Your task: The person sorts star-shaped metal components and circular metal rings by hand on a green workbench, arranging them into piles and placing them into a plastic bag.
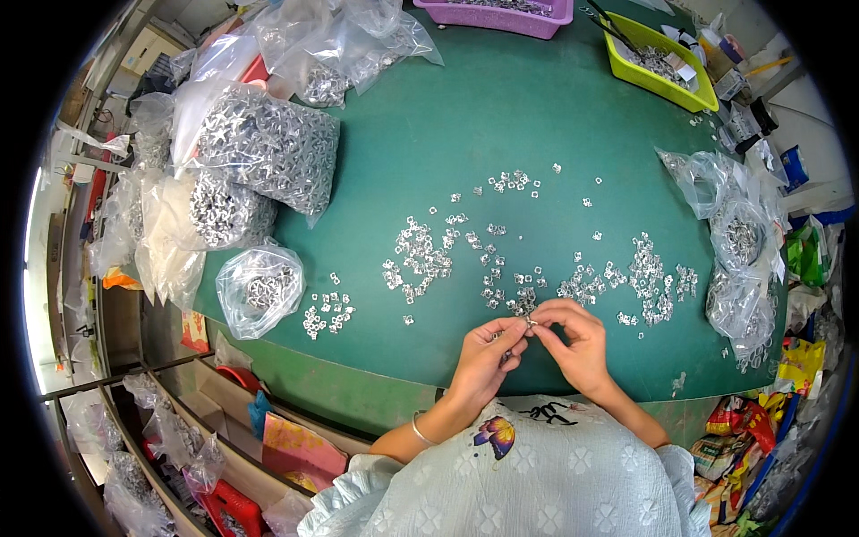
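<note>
Over the near edge of the green table (376, 134), my two hands meet fingertip to fingertip. Between them is a small silvery metal piece (531, 323), mostly covered by the fingers. My left hand (488, 358) is closed, pinching it with thumb and forefinger; something small and silvery also shows among its curled fingers. From the other side my right hand (574, 345) pinches the same piece. Just beyond the fingertips lie loose small square metal pieces, with a bigger pile (651, 277) to the right and another pile (419, 255) to the left.
Clear bags of metal pieces (268, 148) crowd the left side, with an opened bag (259, 291) nearer me. More bags (743, 242) lie along the right edge. A purple tray (497, 20) and a yellow-green basket (662, 79) stand at the back. Open drawers (215, 403) sit lower left.
</note>
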Action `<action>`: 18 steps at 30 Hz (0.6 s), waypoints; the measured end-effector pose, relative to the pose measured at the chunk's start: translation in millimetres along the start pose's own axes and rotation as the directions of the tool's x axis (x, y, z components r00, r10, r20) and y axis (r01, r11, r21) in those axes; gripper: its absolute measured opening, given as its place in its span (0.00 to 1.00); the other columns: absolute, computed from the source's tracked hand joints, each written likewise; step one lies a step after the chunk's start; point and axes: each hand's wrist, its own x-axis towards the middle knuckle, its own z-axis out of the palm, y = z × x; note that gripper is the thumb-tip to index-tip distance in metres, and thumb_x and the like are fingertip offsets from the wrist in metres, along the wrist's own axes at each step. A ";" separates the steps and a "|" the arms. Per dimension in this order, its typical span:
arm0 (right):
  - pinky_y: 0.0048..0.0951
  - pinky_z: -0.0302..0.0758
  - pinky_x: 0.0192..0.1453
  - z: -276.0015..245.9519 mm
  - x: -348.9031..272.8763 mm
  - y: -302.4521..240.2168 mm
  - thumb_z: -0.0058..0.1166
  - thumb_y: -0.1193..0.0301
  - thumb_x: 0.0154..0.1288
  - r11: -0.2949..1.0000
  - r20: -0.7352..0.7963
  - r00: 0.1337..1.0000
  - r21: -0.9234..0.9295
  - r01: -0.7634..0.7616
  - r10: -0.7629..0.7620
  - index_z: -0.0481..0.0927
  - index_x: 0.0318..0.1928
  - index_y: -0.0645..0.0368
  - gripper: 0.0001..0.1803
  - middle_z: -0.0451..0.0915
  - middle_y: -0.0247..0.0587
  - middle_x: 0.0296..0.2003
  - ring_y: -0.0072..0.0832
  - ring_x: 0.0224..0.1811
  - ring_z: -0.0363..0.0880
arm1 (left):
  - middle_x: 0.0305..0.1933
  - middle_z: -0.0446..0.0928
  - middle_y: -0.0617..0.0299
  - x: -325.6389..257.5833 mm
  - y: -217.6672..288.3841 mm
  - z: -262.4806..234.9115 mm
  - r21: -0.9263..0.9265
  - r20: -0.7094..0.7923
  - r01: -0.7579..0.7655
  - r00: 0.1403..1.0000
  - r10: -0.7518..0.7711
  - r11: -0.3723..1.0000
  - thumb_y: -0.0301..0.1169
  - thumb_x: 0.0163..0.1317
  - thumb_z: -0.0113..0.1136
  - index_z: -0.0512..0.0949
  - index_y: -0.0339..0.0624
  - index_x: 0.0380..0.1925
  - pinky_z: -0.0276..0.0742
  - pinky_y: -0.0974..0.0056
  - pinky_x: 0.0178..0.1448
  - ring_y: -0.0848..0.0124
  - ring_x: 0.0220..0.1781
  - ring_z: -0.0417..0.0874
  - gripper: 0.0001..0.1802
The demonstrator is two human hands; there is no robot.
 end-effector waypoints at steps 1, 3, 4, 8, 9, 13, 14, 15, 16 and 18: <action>0.25 0.75 0.44 0.9 0.1 -1.6 0.55 0.89 0.56 0.994 -0.011 0.998 -0.090 0.063 -0.064 0.79 0.37 0.69 0.09 0.76 0.43 0.42 0.26 0.39 0.78 | 0.33 0.77 0.63 0.1 -0.3 -0.1 0.003 -0.001 -0.004 1.000 0.004 1.000 0.27 0.65 0.57 0.78 0.33 0.39 0.57 0.77 0.23 0.83 0.27 0.68 0.07; 0.25 0.75 0.44 3.4 0.1 -6.1 0.55 0.89 0.56 0.946 -0.016 0.981 -0.267 0.182 -0.194 0.80 0.36 0.68 0.08 0.77 0.43 0.40 0.27 0.39 0.78 | 0.33 0.77 0.64 0.4 -1.6 -1.8 -0.004 -0.003 -0.008 1.000 0.008 1.000 0.27 0.65 0.57 0.78 0.34 0.39 0.57 0.77 0.23 0.83 0.27 0.68 0.07; 0.25 0.76 0.43 5.2 -0.3 -6.2 0.56 0.88 0.55 0.938 -0.033 0.976 -0.286 0.196 -0.214 0.80 0.35 0.67 0.08 0.78 0.42 0.39 0.28 0.38 0.79 | 0.33 0.77 0.64 0.8 -3.1 -4.0 -0.013 -0.005 -0.009 1.000 0.009 1.000 0.27 0.65 0.57 0.78 0.34 0.39 0.57 0.77 0.23 0.82 0.28 0.68 0.07; 0.26 0.76 0.39 9.1 -2.8 3.3 0.59 0.87 0.52 0.974 -0.166 0.975 -0.196 0.115 -0.148 0.81 0.34 0.65 0.08 0.79 0.42 0.36 0.30 0.36 0.79 | 0.36 0.76 0.65 2.4 -5.0 -2.4 -0.084 -0.006 0.035 0.999 -0.035 0.996 0.28 0.67 0.55 0.77 0.35 0.42 0.59 0.78 0.24 0.83 0.29 0.67 0.09; 0.26 0.76 0.39 10.0 -3.0 5.7 0.59 0.87 0.52 0.990 -0.208 0.974 -0.124 0.063 -0.088 0.81 0.34 0.65 0.09 0.79 0.42 0.36 0.30 0.36 0.79 | 0.35 0.76 0.65 2.9 -5.8 -2.4 -0.121 -0.002 0.051 0.999 -0.051 0.991 0.28 0.67 0.55 0.77 0.35 0.42 0.59 0.78 0.24 0.83 0.29 0.67 0.09; 0.26 0.75 0.40 11.9 -5.0 2.1 0.58 0.87 0.52 0.967 -0.180 0.968 -0.219 0.134 -0.175 0.81 0.33 0.65 0.08 0.78 0.41 0.36 0.30 0.36 0.79 | 0.35 0.76 0.65 6.1 -11.2 -6.9 -0.226 0.004 0.074 0.997 -0.075 0.971 0.29 0.65 0.59 0.77 0.36 0.41 0.60 0.78 0.25 0.83 0.30 0.68 0.09; 0.26 0.75 0.40 11.5 -4.7 -0.1 0.58 0.87 0.52 0.956 -0.168 0.966 -0.252 0.153 -0.198 0.81 0.33 0.65 0.08 0.78 0.41 0.36 0.30 0.36 0.79 | 0.35 0.76 0.65 6.8 -12.5 -8.1 -0.241 0.001 0.070 0.997 -0.072 0.968 0.29 0.64 0.60 0.78 0.36 0.41 0.60 0.78 0.25 0.82 0.30 0.68 0.09; 0.26 0.75 0.40 11.4 -4.4 -0.8 0.58 0.87 0.52 0.943 -0.152 0.964 -0.285 0.171 -0.220 0.81 0.33 0.65 0.08 0.78 0.40 0.36 0.30 0.36 0.79 | 0.35 0.76 0.65 7.9 -14.2 -9.5 -0.265 0.022 0.074 0.997 -0.071 0.961 0.29 0.64 0.60 0.78 0.36 0.41 0.60 0.78 0.25 0.82 0.30 0.68 0.09; 0.26 0.75 0.41 11.2 -4.0 0.5 0.58 0.87 0.52 0.950 -0.152 0.965 -0.262 0.170 -0.215 0.81 0.33 0.65 0.08 0.78 0.41 0.36 0.29 0.36 0.79 | 0.35 0.77 0.65 8.9 -15.8 -10.6 -0.287 0.043 0.079 0.997 -0.070 0.955 0.30 0.64 0.60 0.78 0.36 0.41 0.60 0.78 0.25 0.82 0.30 0.68 0.09; 0.26 0.75 0.41 9.4 -2.7 4.3 0.58 0.87 0.53 0.961 -0.154 0.967 -0.218 0.169 -0.205 0.81 0.33 0.65 0.08 0.78 0.41 0.35 0.28 0.36 0.78 | 0.35 0.77 0.65 9.4 -16.6 -10.5 -0.304 0.060 0.088 0.995 -0.074 0.949 0.30 0.64 0.60 0.78 0.36 0.41 0.60 0.78 0.25 0.83 0.29 0.68 0.10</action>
